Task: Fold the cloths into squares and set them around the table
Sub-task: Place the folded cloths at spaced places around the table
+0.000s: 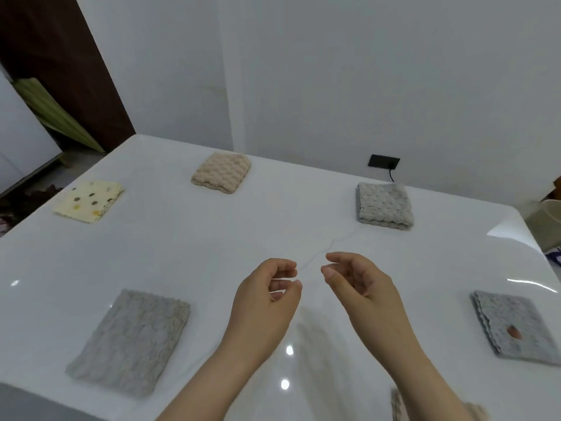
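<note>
Several folded cloths lie spread around the white table [273, 214]. A yellow dotted cloth [88, 201] is at the far left, a beige cloth [221, 173] at the far middle, a grey cloth [385, 205] at the far right. Another grey cloth [130, 340] lies near left, and a thin grey one with a brown spot [516, 323] near right. My left hand [267, 299] and my right hand [358, 284] hover side by side over the table's middle, fingers loosely curled, holding nothing. A bit of more cloth [397, 405] shows under my right forearm at the bottom edge.
A white wall with a black socket [384, 161] and cable stands behind the table. A dark door frame [60, 65] and green folded item [51, 110] are at the left. A pale bin [546, 220] sits beyond the right edge.
</note>
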The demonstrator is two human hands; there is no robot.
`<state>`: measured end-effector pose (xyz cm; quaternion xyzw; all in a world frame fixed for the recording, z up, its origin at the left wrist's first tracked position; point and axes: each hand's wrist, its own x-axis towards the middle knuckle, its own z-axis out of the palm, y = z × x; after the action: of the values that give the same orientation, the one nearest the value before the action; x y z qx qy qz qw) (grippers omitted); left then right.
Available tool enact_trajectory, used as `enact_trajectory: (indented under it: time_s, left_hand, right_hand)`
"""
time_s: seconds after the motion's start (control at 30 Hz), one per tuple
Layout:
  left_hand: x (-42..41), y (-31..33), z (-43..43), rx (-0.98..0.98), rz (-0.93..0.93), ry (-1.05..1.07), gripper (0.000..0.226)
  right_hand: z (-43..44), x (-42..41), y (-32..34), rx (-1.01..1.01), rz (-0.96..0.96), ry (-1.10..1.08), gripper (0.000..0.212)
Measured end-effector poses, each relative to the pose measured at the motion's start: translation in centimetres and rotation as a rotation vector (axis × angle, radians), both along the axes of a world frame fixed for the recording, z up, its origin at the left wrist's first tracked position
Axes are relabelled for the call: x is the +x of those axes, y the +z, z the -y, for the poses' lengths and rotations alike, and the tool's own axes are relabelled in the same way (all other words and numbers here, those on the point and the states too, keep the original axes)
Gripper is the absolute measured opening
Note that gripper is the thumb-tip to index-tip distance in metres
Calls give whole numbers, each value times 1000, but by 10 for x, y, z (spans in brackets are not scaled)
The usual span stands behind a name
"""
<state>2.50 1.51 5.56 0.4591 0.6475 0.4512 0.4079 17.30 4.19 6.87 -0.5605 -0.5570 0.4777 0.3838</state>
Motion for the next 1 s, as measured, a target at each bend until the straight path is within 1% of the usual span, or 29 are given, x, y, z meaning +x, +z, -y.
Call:
enact_trajectory:
  time_s: [0.17,0.3,0.6,0.8,1.0]
  left_hand:
    - [-3,48,8,-22,-25,22,19]
    - [-5,66,13,-28,-36,63,19]
    - [-43,60,23,-88,-53,194,20]
    - [-92,50,24,-116,-77,188,20]
    - [-176,36,36,-170,-116,133,20]
  right_hand:
    - [5,0,47,-20,20,27,15]
    - [3,-2,64,-41,36,72,15]
    - [-8,-34,66,-87,106,170,16]
    - [-6,-80,60,-105,145,176,16]
    - [15,-150,45,-158,152,101,14]
